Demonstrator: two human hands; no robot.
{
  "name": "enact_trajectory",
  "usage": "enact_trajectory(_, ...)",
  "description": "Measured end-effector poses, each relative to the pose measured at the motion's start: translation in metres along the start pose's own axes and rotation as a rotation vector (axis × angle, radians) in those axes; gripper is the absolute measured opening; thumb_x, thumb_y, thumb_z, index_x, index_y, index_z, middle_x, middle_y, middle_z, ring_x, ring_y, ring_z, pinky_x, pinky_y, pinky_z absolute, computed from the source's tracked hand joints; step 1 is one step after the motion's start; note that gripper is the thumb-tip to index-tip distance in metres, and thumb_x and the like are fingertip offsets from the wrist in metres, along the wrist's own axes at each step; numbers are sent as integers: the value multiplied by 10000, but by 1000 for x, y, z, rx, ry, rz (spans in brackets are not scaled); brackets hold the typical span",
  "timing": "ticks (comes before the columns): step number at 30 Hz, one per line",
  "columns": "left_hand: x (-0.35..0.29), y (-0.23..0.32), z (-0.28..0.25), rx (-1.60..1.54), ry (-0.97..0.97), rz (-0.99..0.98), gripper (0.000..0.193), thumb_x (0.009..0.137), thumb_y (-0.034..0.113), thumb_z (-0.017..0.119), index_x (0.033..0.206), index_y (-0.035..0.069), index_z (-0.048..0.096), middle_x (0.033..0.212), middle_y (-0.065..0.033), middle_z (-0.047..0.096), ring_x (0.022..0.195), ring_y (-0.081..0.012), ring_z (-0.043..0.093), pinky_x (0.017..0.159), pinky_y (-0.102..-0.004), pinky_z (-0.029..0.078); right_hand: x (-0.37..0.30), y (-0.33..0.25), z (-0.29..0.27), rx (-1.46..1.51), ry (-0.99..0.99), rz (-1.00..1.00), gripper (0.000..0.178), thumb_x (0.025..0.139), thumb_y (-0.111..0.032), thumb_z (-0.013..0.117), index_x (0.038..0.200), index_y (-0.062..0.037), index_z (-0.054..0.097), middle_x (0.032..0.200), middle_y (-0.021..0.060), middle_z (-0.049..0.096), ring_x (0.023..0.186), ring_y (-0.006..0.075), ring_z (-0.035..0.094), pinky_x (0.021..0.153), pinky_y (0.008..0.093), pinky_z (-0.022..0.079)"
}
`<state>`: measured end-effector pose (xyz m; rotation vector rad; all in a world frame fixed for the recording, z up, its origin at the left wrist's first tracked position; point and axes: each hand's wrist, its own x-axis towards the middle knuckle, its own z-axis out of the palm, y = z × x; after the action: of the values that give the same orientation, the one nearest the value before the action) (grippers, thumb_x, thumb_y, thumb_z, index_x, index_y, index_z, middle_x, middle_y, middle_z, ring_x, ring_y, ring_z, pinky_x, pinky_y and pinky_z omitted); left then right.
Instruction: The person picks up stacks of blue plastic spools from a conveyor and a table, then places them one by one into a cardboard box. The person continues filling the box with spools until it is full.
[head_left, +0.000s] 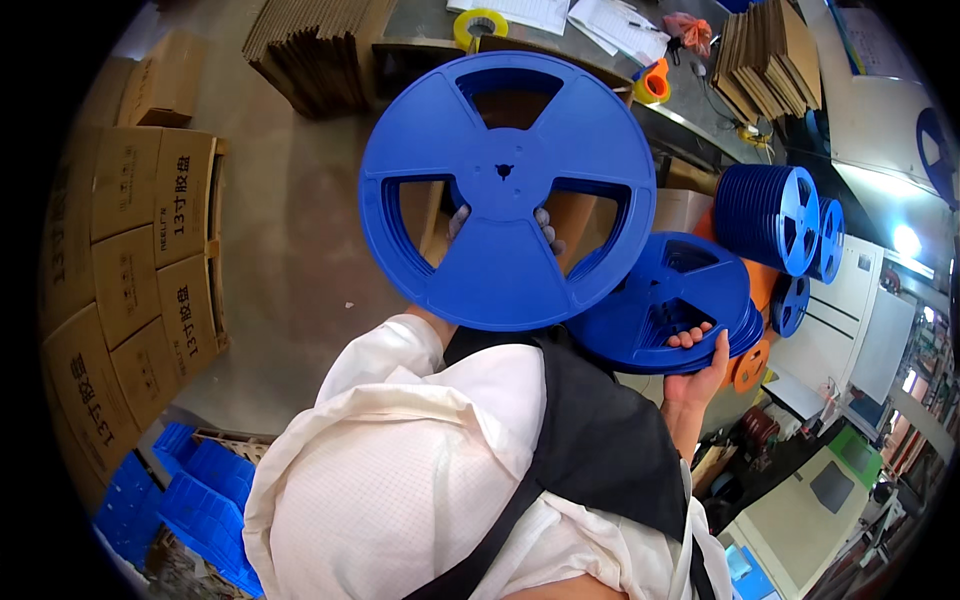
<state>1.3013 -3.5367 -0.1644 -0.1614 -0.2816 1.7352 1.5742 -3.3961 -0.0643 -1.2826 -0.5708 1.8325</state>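
A stack of large blue plastic reel discs (505,265), each with a small hub hole and three wide openings, is in front of me. My left hand (458,222) reaches underneath it; greyish fingertips show through the openings on both sides of the hub, while the palm is hidden. To the right, a second stack of blue reel discs (655,285) tilts partly beneath the first. My right hand (702,362) is closed around its lower right rim, with fingers through an opening and thumb along the outer edge.
Flat cardboard bundles (310,50) stand left of the grey workbench (420,20), which bears yellow tape (480,28), an orange tape dispenser (653,82) and papers. More blue reels (765,215) stand at right. Boxes (130,270) are piled at left, above blue bins (205,500).
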Motion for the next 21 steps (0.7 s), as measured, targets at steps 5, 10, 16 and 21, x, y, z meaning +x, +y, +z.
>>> enact_trajectory(5,7,6,-23,34,16,7,687,742,474,714,1212,14,517,1137,-139,596,1149,-284,555,1016,-424,438,7,-3,0,-27,32,13,260,939,-298,500,970,-41,524,764,46,504,688,159,481,676,337,437)
enact_trajectory(10,8,26,-63,-85,-33,-98,720,784,520,645,1301,52,467,1256,-176,523,1270,-332,430,1085,-460,332,10,0,-8,-16,70,9,254,932,-283,509,978,-34,525,770,49,518,695,165,493,674,339,440)
enact_trajectory(16,31,62,-112,2,285,13,662,812,493,613,1299,66,472,1270,-155,517,1267,-315,430,1080,-456,325,6,1,-13,-11,146,-15,264,926,-285,515,992,-29,526,770,48,523,697,169,502,678,343,448)
enact_trajectory(21,36,81,-184,152,674,147,616,835,470,586,1297,78,477,1281,-138,512,1264,-301,431,1077,-452,319,4,1,-14,-75,168,-41,276,929,-286,509,1023,-27,521,785,48,524,718,170,508,700,343,447)
